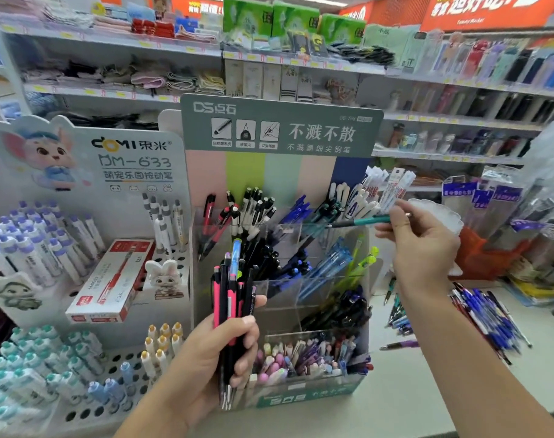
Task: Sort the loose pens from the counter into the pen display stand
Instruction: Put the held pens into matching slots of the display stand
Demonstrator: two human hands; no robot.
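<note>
The tiered pen display stand (280, 131) stands at the centre, its clear compartments holding black, blue, white and pastel pens. My left hand (212, 352) grips a bundle of pens (230, 298), pink, black and one light blue, upright in front of the stand's left side. My right hand (418, 245) pinches a teal pen (361, 221) held level, its tip pointing left over the stand's upper right compartment. Loose pens (487, 317), mostly blue, lie in a heap on the counter to the right, with a few more loose pens (397, 314) beside the stand.
A white peg-hole stand (120, 368) with capped pens and a red-and-white pen box (111, 279) sits on the left. Packaged goods and an orange bag (478, 254) crowd the right. Shelves of goods run behind. The pale counter (396, 403) lies in front.
</note>
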